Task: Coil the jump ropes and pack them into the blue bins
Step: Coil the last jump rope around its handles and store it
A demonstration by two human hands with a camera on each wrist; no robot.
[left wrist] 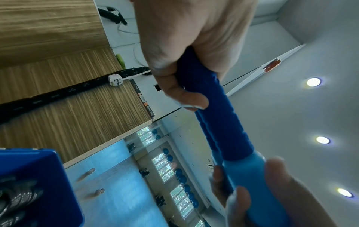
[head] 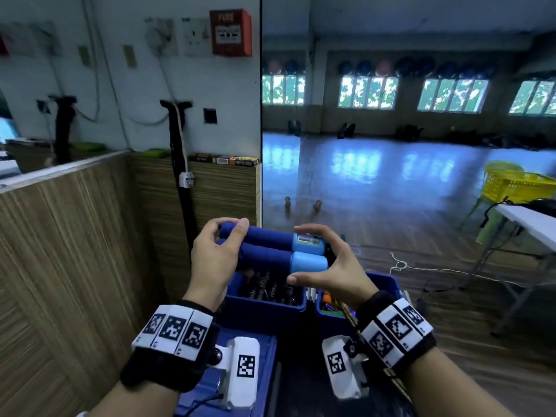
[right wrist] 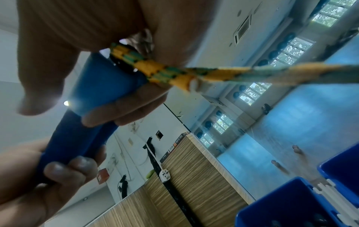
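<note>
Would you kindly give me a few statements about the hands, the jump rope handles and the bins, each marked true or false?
1. Both hands hold the two dark blue foam-wrapped jump rope handles side by side. True.
2. The left hand grips the light blue plastic end caps. False: the right hand is at the caps; the left hand holds the foam ends.
3. The handles are in the air above the blue plastic bin. True.
4. That bin is empty. False: dark coiled items lie in it.
5. The yellow and green beaded rope comes out at the cap end of the handles. True.
</note>
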